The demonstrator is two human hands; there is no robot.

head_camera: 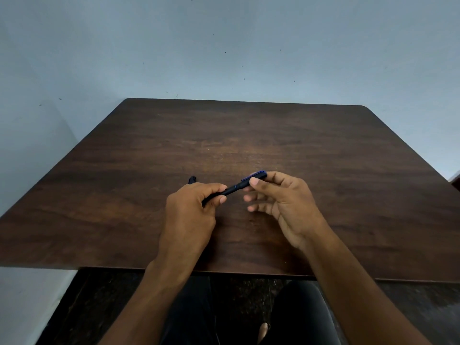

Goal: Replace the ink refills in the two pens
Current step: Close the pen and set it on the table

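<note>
A dark pen (235, 187) with a blue cap end is held between both hands above the brown table (249, 135). My left hand (191, 210) grips the pen's barrel, fingers curled round it. My right hand (283, 202) pinches the blue cap end between thumb and forefinger, its other fingers loosely spread below. A second dark pen (192, 180) lies on the table just behind my left hand, mostly hidden by it.
The table stands against a pale blue wall (224, 46). Its near edge (249, 272) runs just above my lap. A dark floor shows beneath the table.
</note>
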